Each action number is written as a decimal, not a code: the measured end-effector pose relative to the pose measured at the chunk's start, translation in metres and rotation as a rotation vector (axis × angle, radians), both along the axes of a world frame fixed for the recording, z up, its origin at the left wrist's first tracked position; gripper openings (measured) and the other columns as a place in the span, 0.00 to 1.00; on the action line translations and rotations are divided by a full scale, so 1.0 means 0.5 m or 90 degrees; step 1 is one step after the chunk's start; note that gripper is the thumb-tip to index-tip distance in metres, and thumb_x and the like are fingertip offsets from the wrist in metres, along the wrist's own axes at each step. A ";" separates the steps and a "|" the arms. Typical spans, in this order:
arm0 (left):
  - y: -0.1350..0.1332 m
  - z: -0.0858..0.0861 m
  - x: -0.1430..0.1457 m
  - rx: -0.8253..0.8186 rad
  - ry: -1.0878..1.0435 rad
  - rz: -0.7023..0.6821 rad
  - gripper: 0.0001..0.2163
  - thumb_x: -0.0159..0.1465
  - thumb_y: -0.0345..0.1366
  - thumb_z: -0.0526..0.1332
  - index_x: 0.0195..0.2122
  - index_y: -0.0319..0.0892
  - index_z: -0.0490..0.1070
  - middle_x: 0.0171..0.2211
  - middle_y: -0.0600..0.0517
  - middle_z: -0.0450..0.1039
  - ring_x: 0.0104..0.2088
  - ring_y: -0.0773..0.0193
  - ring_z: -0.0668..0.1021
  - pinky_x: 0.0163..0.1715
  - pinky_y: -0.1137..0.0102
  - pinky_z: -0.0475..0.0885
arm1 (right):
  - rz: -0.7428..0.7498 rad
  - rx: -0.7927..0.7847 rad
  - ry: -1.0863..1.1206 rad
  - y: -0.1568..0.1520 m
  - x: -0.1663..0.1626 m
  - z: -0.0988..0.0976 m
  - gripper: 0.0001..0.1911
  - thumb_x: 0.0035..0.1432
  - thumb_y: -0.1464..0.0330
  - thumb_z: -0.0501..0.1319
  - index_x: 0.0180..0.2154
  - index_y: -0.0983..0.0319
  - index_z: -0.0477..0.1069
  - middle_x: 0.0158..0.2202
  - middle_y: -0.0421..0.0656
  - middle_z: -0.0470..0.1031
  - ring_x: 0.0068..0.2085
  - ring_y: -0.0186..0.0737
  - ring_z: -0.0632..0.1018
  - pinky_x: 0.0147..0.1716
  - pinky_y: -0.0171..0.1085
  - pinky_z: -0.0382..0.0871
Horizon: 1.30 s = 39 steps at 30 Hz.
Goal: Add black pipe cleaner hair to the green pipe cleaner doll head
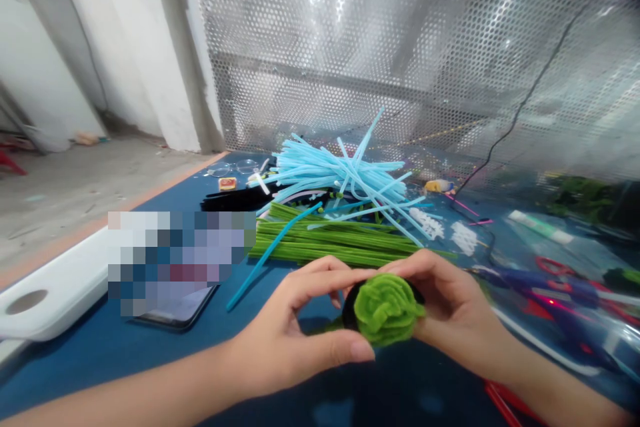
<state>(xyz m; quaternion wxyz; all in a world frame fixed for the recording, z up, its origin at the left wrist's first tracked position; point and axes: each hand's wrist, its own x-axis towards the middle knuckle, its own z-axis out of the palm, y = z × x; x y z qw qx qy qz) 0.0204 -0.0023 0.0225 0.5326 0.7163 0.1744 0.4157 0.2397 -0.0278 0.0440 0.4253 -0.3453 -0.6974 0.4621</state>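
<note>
So the green pipe-cleaner rosette [386, 309] is front and center above the blue table [110, 350], with the left hand [303, 320] and right hand [455, 307] both curled around it and the black piece [349, 312] behind. Looks super light and fuzzy, probably not slippery, but I'd bet those soft coils squash easily. I'd pinch the black piece or outer rim, not the petals.

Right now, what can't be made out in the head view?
All head view:
- Black piece: mostly hidden behind the green flower.
- Right hand: some fingertips hidden by the flower.
- Phone: upper screen covered by pixelation.
- Red item, lower right: cut off by bottom edge.
- Small box: print too small to read.
</note>
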 end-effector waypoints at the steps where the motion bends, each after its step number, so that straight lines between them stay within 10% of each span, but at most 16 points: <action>1: 0.001 -0.003 0.000 -0.025 -0.007 -0.017 0.22 0.57 0.47 0.66 0.53 0.51 0.71 0.43 0.49 0.70 0.44 0.56 0.72 0.46 0.64 0.66 | -0.006 0.000 -0.001 0.002 -0.001 0.000 0.20 0.52 0.74 0.68 0.43 0.47 0.70 0.42 0.33 0.75 0.43 0.27 0.77 0.44 0.24 0.68; 6: 0.000 -0.013 0.006 -0.130 0.017 -0.055 0.37 0.44 0.40 0.76 0.56 0.51 0.67 0.53 0.50 0.69 0.52 0.51 0.71 0.51 0.64 0.66 | -0.029 -0.039 -0.023 0.016 -0.002 -0.004 0.16 0.49 0.58 0.69 0.38 0.54 0.69 0.35 0.38 0.76 0.36 0.33 0.78 0.35 0.28 0.73; 11: -0.001 -0.011 0.017 -0.178 0.135 -0.061 0.18 0.56 0.38 0.67 0.47 0.39 0.73 0.39 0.48 0.77 0.39 0.58 0.76 0.40 0.68 0.71 | -0.066 -0.022 -0.112 0.042 0.022 0.013 0.25 0.53 0.46 0.59 0.39 0.60 0.70 0.30 0.44 0.77 0.29 0.38 0.78 0.27 0.34 0.75; 17: 0.006 -0.011 0.020 -0.296 0.146 -0.109 0.15 0.52 0.35 0.70 0.40 0.35 0.76 0.33 0.50 0.76 0.32 0.64 0.74 0.34 0.72 0.69 | -0.218 0.143 -0.257 0.100 0.028 0.068 0.09 0.56 0.63 0.62 0.39 0.59 0.71 0.41 0.45 0.76 0.42 0.42 0.78 0.43 0.40 0.74; 22: 0.009 -0.015 0.020 -0.288 0.175 -0.119 0.14 0.50 0.36 0.70 0.37 0.35 0.77 0.26 0.54 0.71 0.26 0.69 0.70 0.29 0.74 0.65 | -0.149 0.286 -0.471 0.196 -0.047 0.087 0.04 0.55 0.71 0.62 0.34 0.63 0.74 0.36 0.43 0.78 0.38 0.40 0.78 0.43 0.43 0.73; 34: 0.011 -0.024 0.007 -0.131 0.303 -0.094 0.18 0.49 0.48 0.70 0.28 0.35 0.77 0.19 0.57 0.66 0.22 0.70 0.67 0.18 0.77 0.56 | 0.005 0.470 -0.779 0.305 -0.171 0.054 0.14 0.62 0.64 0.59 0.49 0.63 0.68 0.50 0.46 0.71 0.47 0.43 0.75 0.45 0.48 0.72; 39: 0.016 -0.023 0.009 -0.095 0.326 -0.096 0.18 0.49 0.49 0.69 0.27 0.36 0.77 0.20 0.56 0.69 0.22 0.70 0.69 0.19 0.77 0.57 | -0.107 0.437 -0.861 0.305 -0.113 0.084 0.14 0.63 0.64 0.58 0.48 0.63 0.68 0.47 0.46 0.72 0.43 0.41 0.76 0.42 0.45 0.73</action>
